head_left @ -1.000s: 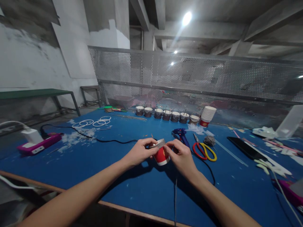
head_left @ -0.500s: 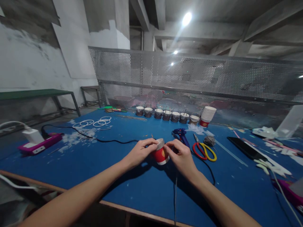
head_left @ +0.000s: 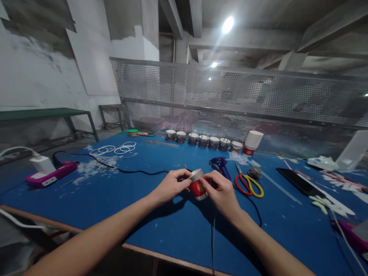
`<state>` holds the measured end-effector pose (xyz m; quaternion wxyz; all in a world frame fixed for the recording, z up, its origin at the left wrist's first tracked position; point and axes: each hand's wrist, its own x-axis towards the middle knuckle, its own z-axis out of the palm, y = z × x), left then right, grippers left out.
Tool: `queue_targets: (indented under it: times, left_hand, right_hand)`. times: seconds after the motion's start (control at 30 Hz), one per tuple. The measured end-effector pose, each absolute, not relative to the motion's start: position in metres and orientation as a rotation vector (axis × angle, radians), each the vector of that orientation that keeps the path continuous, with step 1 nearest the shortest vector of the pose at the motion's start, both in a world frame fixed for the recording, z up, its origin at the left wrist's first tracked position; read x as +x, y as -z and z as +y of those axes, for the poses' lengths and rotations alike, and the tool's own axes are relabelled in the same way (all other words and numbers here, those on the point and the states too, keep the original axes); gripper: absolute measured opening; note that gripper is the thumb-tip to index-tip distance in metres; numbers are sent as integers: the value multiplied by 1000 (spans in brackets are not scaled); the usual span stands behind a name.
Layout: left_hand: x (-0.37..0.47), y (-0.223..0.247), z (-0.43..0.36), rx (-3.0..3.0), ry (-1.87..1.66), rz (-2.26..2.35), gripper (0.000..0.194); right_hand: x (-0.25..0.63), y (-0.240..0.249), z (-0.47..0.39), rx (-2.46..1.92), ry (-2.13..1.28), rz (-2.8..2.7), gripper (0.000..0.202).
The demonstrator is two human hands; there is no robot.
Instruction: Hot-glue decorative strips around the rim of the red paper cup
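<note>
My left hand [head_left: 176, 184] is closed on a red paper cup [head_left: 198, 189], thumb and fingers gripping it near the rim. Grey cord [head_left: 196, 175] is wound in a band around the cup's upper part. On the cup's right side, my right hand [head_left: 220, 190] pinches with thumb and forefinger close to that band. A loose length of the cord runs down below the right hand and over the table's front edge. The fingertips partly cover the cup, which is tilted above the blue table [head_left: 161, 230].
Behind my right hand lie a blue glue gun [head_left: 220, 165], red-and-yellow-handled scissors [head_left: 249, 185] and a grey cord ball [head_left: 255, 172]. Several wrapped cups [head_left: 213, 143] and a stack of paper cups [head_left: 253, 142] line the back. A purple power strip [head_left: 51, 175] sits left.
The cup has turned and tilted slightly between my hands, moving a little to the right. Both hands keep their hold.
</note>
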<state>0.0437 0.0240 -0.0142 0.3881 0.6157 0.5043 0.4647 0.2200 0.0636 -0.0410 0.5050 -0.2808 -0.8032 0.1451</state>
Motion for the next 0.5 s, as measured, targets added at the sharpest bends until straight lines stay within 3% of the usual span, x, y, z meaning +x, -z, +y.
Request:
queue_targets:
  times: [0.2,0.37,0.5]
  left_hand:
    - [43,21,29,1615,-1245,1325,11]
    - [40,22,32,1634,-1327,1363,12]
    - [37,22,34,1600,-1377,1368,10]
  right_hand:
    - [219,36,53,-486,-155,-2063,17]
    - [228,21,46,-244,287,-2196,17]
    - [257,16,58,-330,441,-2139,20]
